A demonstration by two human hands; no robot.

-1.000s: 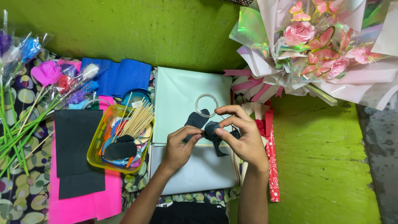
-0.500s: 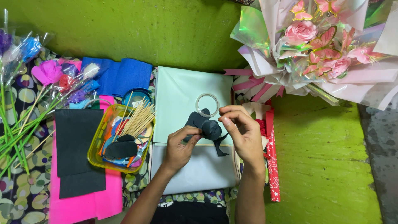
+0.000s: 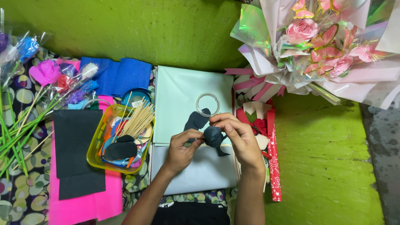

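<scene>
Seen from above, the left hand (image 3: 180,146) and right hand (image 3: 237,135) pinch a dark crepe-paper bud (image 3: 213,136), fingers closed around it, over a pale sheet (image 3: 183,89). The bud looks partly rolled, with loose paper tails hanging. No stick from the yellow tray (image 3: 95,160) is attached yet.

1. Bright, even light falls from above; colours look saturated.
2. Shadows stay short and soft under the hands.
3. Glare glints on the iridescent bouquet wrap (image 3: 246,29).
4. Focus holds sharp throughout.
</scene>
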